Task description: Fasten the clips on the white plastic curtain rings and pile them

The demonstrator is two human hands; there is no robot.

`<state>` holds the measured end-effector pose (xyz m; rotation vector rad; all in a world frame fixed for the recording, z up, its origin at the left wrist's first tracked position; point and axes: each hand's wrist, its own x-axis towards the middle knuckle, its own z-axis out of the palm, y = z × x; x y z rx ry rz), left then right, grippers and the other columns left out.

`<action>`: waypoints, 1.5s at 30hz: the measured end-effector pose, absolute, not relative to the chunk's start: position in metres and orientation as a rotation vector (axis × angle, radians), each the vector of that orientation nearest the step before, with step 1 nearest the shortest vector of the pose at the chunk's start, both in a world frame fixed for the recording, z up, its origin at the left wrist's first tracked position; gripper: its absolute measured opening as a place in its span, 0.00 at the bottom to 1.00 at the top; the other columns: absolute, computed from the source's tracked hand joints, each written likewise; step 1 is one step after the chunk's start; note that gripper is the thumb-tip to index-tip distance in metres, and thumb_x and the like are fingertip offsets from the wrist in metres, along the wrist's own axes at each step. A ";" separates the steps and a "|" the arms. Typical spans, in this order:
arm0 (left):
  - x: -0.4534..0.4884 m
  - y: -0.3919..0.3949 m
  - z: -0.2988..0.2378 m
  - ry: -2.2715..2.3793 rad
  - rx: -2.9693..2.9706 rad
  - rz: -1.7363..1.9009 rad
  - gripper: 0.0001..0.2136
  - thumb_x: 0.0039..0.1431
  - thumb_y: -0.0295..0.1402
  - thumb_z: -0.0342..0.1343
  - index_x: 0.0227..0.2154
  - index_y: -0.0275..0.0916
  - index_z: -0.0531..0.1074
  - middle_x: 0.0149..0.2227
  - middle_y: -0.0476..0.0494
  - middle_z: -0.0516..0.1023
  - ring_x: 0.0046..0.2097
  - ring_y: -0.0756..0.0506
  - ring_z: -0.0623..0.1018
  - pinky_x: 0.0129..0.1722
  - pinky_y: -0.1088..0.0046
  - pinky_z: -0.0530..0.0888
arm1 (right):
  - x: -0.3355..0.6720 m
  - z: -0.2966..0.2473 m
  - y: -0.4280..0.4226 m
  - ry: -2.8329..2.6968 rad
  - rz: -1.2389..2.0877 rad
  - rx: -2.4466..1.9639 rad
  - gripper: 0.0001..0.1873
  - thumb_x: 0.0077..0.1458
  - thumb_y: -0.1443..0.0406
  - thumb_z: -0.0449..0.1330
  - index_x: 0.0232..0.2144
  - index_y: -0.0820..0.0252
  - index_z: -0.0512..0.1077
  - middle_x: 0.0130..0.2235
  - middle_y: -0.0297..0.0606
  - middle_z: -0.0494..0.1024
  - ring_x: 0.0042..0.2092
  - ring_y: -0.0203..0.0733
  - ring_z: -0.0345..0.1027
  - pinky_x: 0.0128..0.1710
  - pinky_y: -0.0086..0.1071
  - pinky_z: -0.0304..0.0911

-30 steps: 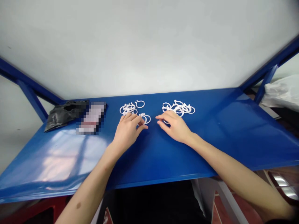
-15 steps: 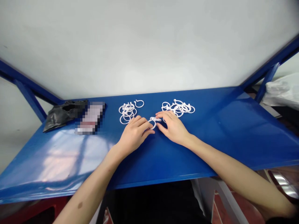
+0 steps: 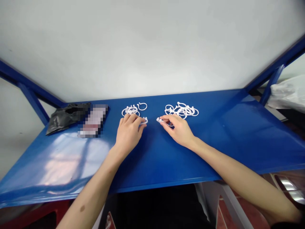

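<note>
Left hand [image 3: 128, 128]: fingers pinch one white ring [image 3: 146, 121]. Right hand [image 3: 180, 130]: fingers pinch a second ring [image 3: 158, 120]. Both rings between left pile [image 3: 131, 111] and right pile [image 3: 189, 110], over blue counter [image 3: 166, 162]. Probably best: light grip, knobbed ends exposed, clear of both piles.

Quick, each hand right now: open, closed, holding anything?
Left hand: closed, thumb and fingers pinching a white ring.
Right hand: closed, pinching another white ring.
</note>
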<state>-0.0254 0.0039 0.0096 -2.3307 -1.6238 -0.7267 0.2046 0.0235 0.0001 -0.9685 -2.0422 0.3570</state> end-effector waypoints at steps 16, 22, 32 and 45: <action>-0.010 -0.005 0.022 -1.786 -2.703 -1.462 0.05 0.65 0.34 0.59 0.39 0.43 0.78 0.38 0.49 0.82 0.37 0.48 0.77 0.39 0.71 0.74 | 0.201 0.004 0.018 -1.941 0.822 -0.835 0.05 0.63 0.63 0.63 0.41 0.56 0.76 0.37 0.35 0.81 0.36 0.36 0.76 0.37 0.32 0.71; -0.002 -0.010 0.015 -1.742 -2.650 -1.685 0.05 0.64 0.33 0.59 0.34 0.41 0.78 0.35 0.47 0.83 0.36 0.48 0.79 0.38 0.70 0.75 | 0.200 0.008 0.011 -1.990 0.687 -0.759 0.05 0.65 0.63 0.60 0.37 0.56 0.76 0.35 0.35 0.79 0.36 0.37 0.73 0.38 0.34 0.69; 0.005 -0.017 0.012 -1.460 -2.609 -1.711 0.04 0.64 0.27 0.60 0.33 0.40 0.77 0.33 0.48 0.83 0.35 0.48 0.78 0.38 0.69 0.74 | 0.201 0.008 0.002 -2.128 0.455 -0.696 0.10 0.69 0.66 0.54 0.40 0.58 0.75 0.35 0.39 0.78 0.37 0.40 0.71 0.38 0.37 0.69; -0.014 0.005 0.006 -1.582 -2.444 -0.992 0.11 0.66 0.32 0.55 0.49 0.40 0.75 0.46 0.40 0.80 0.49 0.39 0.76 0.51 0.58 0.72 | 0.227 0.005 0.058 -2.111 0.010 -1.052 0.11 0.67 0.66 0.55 0.42 0.53 0.79 0.45 0.43 0.78 0.46 0.48 0.68 0.46 0.45 0.69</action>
